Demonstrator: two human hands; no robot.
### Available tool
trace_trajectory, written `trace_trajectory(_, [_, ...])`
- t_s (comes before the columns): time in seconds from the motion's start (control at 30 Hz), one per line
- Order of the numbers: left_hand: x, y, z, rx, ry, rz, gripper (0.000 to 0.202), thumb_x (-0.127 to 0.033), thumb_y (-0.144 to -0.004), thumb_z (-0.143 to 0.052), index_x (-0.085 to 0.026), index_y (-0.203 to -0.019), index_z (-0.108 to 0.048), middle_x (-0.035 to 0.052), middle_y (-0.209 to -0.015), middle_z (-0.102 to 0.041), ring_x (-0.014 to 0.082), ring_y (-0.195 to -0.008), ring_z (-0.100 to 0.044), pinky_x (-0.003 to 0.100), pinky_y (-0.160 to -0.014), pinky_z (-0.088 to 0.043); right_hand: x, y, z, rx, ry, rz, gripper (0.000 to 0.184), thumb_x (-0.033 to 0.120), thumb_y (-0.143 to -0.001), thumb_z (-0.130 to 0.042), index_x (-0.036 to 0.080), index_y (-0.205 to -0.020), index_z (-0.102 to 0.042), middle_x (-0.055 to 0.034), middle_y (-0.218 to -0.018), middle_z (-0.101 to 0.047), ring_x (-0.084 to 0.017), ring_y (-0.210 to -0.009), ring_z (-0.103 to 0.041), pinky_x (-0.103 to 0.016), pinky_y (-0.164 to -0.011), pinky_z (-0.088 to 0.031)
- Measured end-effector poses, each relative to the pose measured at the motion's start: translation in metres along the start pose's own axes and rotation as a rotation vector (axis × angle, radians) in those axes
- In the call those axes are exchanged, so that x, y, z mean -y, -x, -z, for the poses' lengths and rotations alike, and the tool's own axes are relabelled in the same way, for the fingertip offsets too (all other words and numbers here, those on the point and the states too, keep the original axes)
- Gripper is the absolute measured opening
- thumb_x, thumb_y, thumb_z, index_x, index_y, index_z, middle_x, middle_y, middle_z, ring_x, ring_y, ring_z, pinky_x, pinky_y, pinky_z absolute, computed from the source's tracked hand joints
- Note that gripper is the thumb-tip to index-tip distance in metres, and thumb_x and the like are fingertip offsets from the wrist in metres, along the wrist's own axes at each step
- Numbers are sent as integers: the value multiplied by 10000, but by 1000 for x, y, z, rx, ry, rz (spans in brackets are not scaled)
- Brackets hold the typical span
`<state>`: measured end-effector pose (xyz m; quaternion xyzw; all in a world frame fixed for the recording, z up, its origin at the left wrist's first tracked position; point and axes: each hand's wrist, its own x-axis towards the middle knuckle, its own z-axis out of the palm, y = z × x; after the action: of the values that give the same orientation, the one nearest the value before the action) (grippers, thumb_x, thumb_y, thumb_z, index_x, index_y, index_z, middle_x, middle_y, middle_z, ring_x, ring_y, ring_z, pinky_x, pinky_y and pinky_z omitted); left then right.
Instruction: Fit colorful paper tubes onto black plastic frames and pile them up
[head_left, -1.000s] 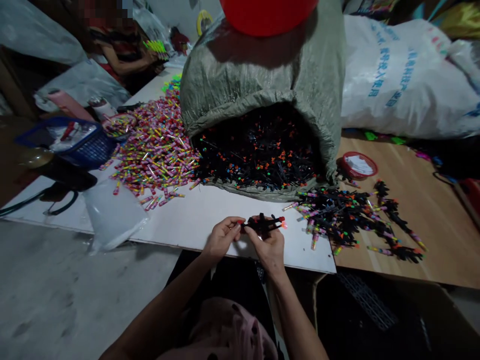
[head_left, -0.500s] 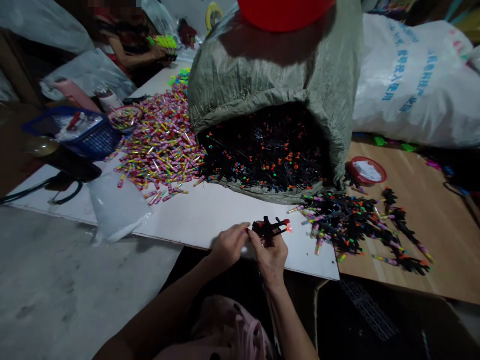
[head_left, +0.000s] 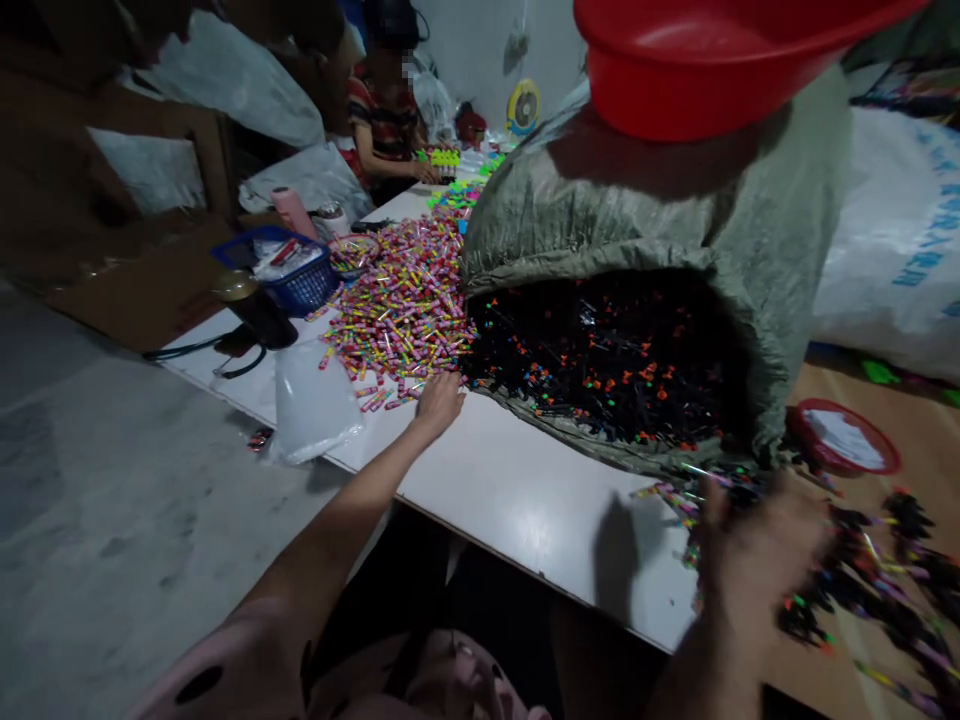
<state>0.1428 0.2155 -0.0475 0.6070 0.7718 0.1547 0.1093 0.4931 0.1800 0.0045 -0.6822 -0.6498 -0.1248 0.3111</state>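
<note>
At the near edge of a heap of small candy-filled tubes (head_left: 401, 290), my left hand (head_left: 441, 402) rests with its fingers bent down and close together. Whatever lies under the fingertips is hidden. My right hand (head_left: 765, 540) is smeared by motion above a pile of black toy guns (head_left: 847, 580), several of them fitted with candy tubes. Its grip cannot be made out. Between the hands, a large grey-green woven sack (head_left: 600, 200) gapes open, full of black toy parts (head_left: 600, 360) with orange, green and blue bits.
A red basin (head_left: 690, 100) sits on the sack. At left are a blue basket (head_left: 300, 280), a dark bottle (head_left: 259, 310) and a clear plastic bag (head_left: 311, 400). A red tray (head_left: 844, 435) lies at right. Another person (head_left: 386, 130) works at the table's far end.
My hands were together holding a black toy gun; now they are apart, left at the tube heap, right over the toy pile. The view has turned left.
</note>
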Motion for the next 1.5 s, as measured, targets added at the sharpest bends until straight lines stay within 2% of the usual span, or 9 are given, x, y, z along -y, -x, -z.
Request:
trace_trajectory(0.1, [-2,-11,-13,-17,-8,10,345,-52,-830,-390,-121,-1123,-558,156,-1095,-616,242,-1081,-545,369,-948,-398,61,-1,-65,223,-164,306,447,333,-843,-409,139,-1235,-500,-201,-1220,-523,-332,-1107,-498,-487,-866,-415])
trace_trajectory(0.17, [-2,-8,-17,-30,-15,14,368,-37,-839,-338,-140,-1110,-564,140,-1080,-619,226,-1050,-561,349,-910,-423,89,5,-104,316,-139,328,413,224,-802,-440,121,-1190,-542,-203,-1265,-498,-342,-1161,-454,-482,-894,-402])
trace_trajectory(0.3, [13,-11,-3,-34,-25,39,376,-69,-853,-322,-148,-1151,-537,136,-1098,-603,227,-1027,-572,342,-851,-457,85,26,-135,360,-135,362,330,170,-846,-389,145,-1093,-608,-173,-1185,-563,-314,-1154,-454,-458,-918,-393])
trace_trajectory(0.6, [8,-53,16,53,1,11,306,-55,-792,-434,-138,-1031,-608,148,-1110,-584,250,-950,-608,356,-807,-463,65,60,-106,357,-270,346,368,240,-916,-306,142,-1098,-610,-171,-1110,-597,-265,-1003,-545,-433,-867,-456])
trace_trajectory(0.77, [34,-43,53,-32,36,42,304,-214,-887,-384,-137,-1143,-529,137,-1097,-605,251,-1027,-577,346,-864,-434,73,41,-98,230,-327,314,303,285,-892,-395,161,-1050,-622,-163,-1153,-559,-264,-1036,-525,-414,-867,-459])
trace_trajectory(0.9, [60,-26,69,-10,35,108,323,-231,-904,-343,-106,-1153,-507,132,-988,-650,242,-942,-607,344,-805,-458,75,7,-112,178,-87,308,383,156,-819,-416,131,-1166,-575,-194,-1249,-500,-323,-1143,-454,-476,-902,-404])
trace_trajectory(1.13, [57,7,41,131,-9,137,260,-110,-798,-495,-145,-1038,-588,118,-1076,-653,216,-1018,-596,289,-847,-439,63,-16,-117,380,135,434,396,52,-790,-422,105,-1134,-611,-167,-1134,-599,-278,-893,-523,-376,-735,-445])
trace_trajectory(1.37, [45,20,17,151,-100,340,310,-264,-890,-376,-94,-1037,-589,221,-965,-660,338,-942,-627,403,-749,-460,61,55,-82,197,-106,605,225,121,-853,-444,150,-970,-634,-132,-1039,-615,-226,-866,-525,-341,-758,-455])
trace_trajectory(1.5, [43,40,11,57,44,287,258,-220,-829,-469,-153,-1053,-578,151,-942,-663,298,-929,-625,376,-757,-456,68,85,-63,155,-196,639,254,114,-893,-395,147,-1044,-597,-125,-1050,-616,-214,-942,-536,-327,-777,-458])
